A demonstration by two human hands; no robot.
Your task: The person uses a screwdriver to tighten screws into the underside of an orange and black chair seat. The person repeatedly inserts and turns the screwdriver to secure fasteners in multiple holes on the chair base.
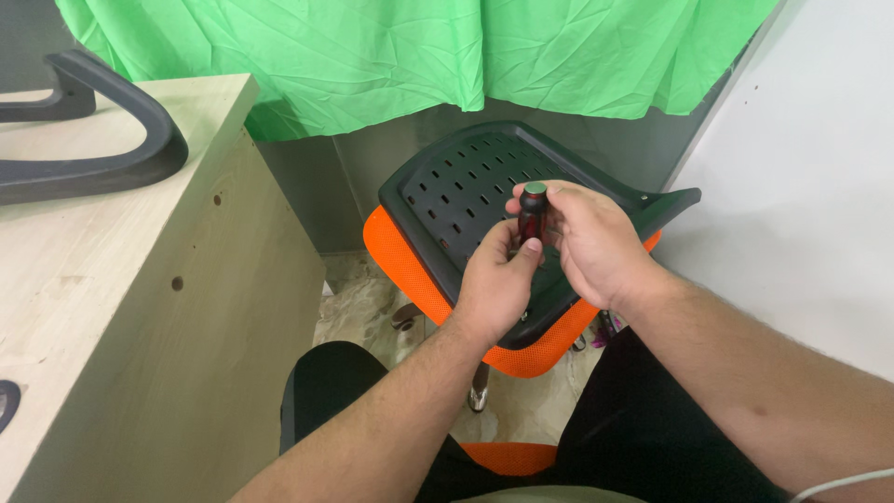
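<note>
Head view looked down on both hands meeting over an upturned chair seat (466, 186), its black perforated plastic underside facing up and orange mesh padding showing along the edge. The left hand (496, 284) wrapped its fingers around the dark red handle of a screwdriver (532, 216), thumb pressed to it. The right hand (591, 242) closed over the same handle from the other side, fingertips by its green-topped cap. A pale wooden table (121, 307) stood to the left with a black chair armrest (112, 140) lying on it.
</note>
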